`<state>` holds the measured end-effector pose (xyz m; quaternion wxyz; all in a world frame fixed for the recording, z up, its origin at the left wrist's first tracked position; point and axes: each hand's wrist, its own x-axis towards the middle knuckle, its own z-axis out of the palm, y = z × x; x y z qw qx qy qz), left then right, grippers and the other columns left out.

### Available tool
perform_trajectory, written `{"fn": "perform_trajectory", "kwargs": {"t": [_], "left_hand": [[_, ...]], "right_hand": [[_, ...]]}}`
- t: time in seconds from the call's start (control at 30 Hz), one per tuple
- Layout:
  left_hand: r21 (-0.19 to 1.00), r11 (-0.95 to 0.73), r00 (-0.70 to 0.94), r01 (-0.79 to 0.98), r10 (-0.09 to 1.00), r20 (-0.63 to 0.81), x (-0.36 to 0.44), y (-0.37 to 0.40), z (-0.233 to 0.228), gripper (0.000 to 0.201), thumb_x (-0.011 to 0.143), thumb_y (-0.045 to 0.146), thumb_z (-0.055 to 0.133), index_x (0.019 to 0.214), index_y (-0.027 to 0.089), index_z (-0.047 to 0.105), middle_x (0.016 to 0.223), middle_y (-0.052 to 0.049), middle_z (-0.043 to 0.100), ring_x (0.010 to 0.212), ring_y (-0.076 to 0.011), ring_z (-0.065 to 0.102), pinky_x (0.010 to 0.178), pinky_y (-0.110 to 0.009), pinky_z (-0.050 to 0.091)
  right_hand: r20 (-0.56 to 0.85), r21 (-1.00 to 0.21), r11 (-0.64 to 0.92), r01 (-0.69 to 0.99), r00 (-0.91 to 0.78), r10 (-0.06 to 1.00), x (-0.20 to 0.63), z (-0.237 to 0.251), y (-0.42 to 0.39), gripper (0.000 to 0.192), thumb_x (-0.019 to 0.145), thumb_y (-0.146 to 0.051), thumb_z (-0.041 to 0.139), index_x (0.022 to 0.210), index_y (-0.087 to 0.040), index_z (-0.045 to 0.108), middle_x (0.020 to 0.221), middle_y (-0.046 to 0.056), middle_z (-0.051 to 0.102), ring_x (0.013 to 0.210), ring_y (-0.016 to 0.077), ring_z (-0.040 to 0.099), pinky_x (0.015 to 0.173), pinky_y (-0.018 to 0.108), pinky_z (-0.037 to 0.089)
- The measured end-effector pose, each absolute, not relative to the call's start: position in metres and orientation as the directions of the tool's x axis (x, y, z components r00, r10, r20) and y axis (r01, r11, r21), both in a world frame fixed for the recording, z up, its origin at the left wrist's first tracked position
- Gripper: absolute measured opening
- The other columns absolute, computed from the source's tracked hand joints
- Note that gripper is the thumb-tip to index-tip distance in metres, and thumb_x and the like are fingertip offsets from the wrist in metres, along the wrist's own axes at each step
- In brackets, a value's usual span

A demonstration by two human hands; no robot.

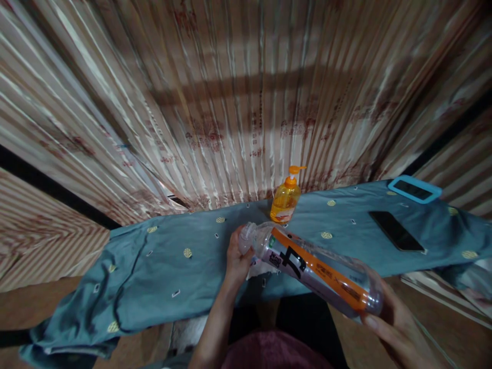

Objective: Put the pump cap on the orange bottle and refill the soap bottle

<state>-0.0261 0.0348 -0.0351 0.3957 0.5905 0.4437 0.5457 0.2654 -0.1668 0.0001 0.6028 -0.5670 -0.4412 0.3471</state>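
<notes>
A clear plastic bottle (307, 266) with an orange and purple-grey label lies tilted across my two hands, its neck to the left and its base to the right. My left hand (237, 259) is closed around the neck end. Around the base, the fingers of my right hand (392, 325) grip from below and the right. The bottle looks empty. A crumpled pale sheet (261, 269) shows beneath it beside my left hand; whether my fingers touch it, I cannot tell. Just behind the bottle's neck stands an upright pump bottle (285, 202) of orange liquid.
A narrow table under a teal patterned cloth (165, 271) spans the view. On its right side lie a dark phone (396, 230) and a blue-framed device (415, 188). Pleated striped curtains (230, 102) hang behind. Dark bars (57, 189) slant at both sides.
</notes>
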Motion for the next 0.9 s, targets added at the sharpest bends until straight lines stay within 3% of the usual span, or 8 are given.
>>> {"fn": "perform_trajectory", "kwargs": {"t": [0.1,0.27,0.5,0.67,0.73,0.9], "left_hand": [[0.945,-0.304,0.01,0.118,0.952,0.305,-0.026,0.034,-0.037,0.056,0.084,0.034,0.079,0.137,0.023,0.065,0.134,-0.011,0.074,0.125,-0.0306,0.072,0.114,-0.046,0.055],[0.942,-0.308,0.034,0.132,0.951,0.306,-0.026,0.033,-0.035,0.057,0.086,0.033,0.079,0.14,0.023,0.063,0.139,-0.011,0.073,0.13,-0.0312,0.071,0.116,-0.047,0.055],[0.936,-0.327,0.041,0.133,0.945,0.324,-0.028,0.033,-0.037,0.054,0.086,0.032,0.077,0.138,0.023,0.064,0.136,-0.011,0.073,0.13,-0.0321,0.071,0.116,-0.049,0.054],[0.939,-0.321,0.059,0.127,0.947,0.316,-0.025,0.03,-0.028,0.053,0.086,0.029,0.08,0.136,0.024,0.065,0.135,-0.01,0.073,0.128,-0.0315,0.071,0.115,-0.048,0.055],[0.942,-0.309,0.062,0.13,0.951,0.303,-0.024,0.028,-0.024,0.052,0.086,0.028,0.081,0.135,0.024,0.065,0.133,-0.01,0.074,0.127,-0.0314,0.071,0.114,-0.048,0.055],[0.954,-0.278,0.06,0.109,0.96,0.273,-0.02,0.026,-0.02,0.054,0.085,0.031,0.084,0.135,0.023,0.065,0.133,-0.011,0.073,0.126,-0.0321,0.07,0.115,-0.05,0.055]], "right_hand": [[0.096,-0.995,0.089,0.035,0.397,0.913,0.258,0.01,-0.166,0.077,0.081,-0.054,0.088,0.152,-0.032,0.068,0.151,0.01,0.071,0.134,0.0316,0.072,0.1,0.032,0.06],[0.113,-0.993,0.114,0.023,0.44,0.891,0.253,0.031,-0.161,0.075,0.066,-0.047,0.098,0.137,-0.035,0.078,0.134,0.007,0.08,0.118,0.0275,0.079,0.09,0.022,0.06],[0.094,-0.996,0.084,0.042,0.438,0.894,0.257,0.028,-0.16,0.082,0.067,-0.054,0.096,0.142,-0.025,0.076,0.138,0.014,0.078,0.122,0.0348,0.078,0.091,0.031,0.065],[0.044,-0.999,0.03,0.039,0.44,0.897,0.267,0.016,-0.168,0.083,0.077,-0.054,0.09,0.152,-0.027,0.068,0.146,0.011,0.074,0.131,0.0295,0.074,0.098,0.025,0.061],[0.013,-0.999,0.001,0.033,0.37,0.929,0.273,0.012,-0.172,0.086,0.077,-0.055,0.089,0.154,-0.025,0.066,0.147,0.014,0.073,0.133,0.034,0.073,0.099,0.031,0.063],[-0.027,-0.996,-0.061,0.063,0.443,0.896,0.289,0.0,-0.177,0.091,0.075,-0.059,0.088,0.155,-0.024,0.064,0.153,0.015,0.069,0.145,0.0403,0.064,0.104,0.04,0.063]]}}
